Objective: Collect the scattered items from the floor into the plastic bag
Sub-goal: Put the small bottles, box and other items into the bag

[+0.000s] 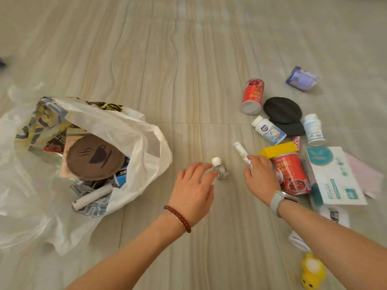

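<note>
A white plastic bag [136,130] lies open on the floor at the left, holding a brown round pad with a cup print [94,158], a white roll and other packets. My left hand [193,185] reaches over a small clear bottle with a white ball cap [219,168], fingertips touching it. My right hand [261,176] is closed around the lower end of a slim white tube [240,150], beside a red can [293,174] lying on its side.
Scattered at the right: another red can [252,96], a black cap [282,114], two white pill bottles [268,129] [314,129], a yellow box [280,148], a white and teal packet [335,176], a purple pack [301,78], a yellow toy [312,273].
</note>
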